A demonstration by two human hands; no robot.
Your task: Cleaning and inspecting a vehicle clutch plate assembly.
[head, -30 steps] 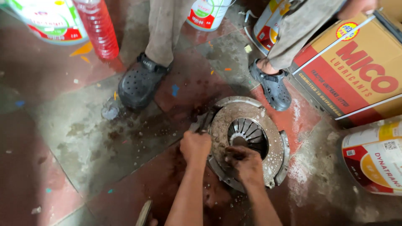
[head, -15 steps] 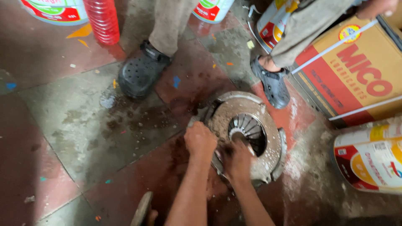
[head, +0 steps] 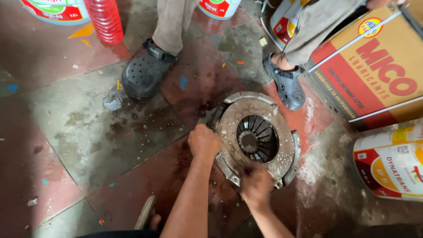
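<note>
Disc: your rusty clutch plate (head: 257, 139) lies flat on the floor, as half a second ago.
Left hand (head: 203, 142): fingers clamped on plate's left rim, unmoved.
Right hand (head: 255, 184): shifted to plate's near rim, blurred; grip cannot be told.

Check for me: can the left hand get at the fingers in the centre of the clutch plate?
Probably yes. The left hand rests on the clutch plate rim, and the centre spring fingers lie uncovered; the right hand is at the near edge.

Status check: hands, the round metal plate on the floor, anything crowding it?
Left hand gripping plate's left rim; right hand on near rim, blurred. Round rusty metal plate flat on wet tiled floor. Bystander's black clogs and cardboard box close behind.
</note>
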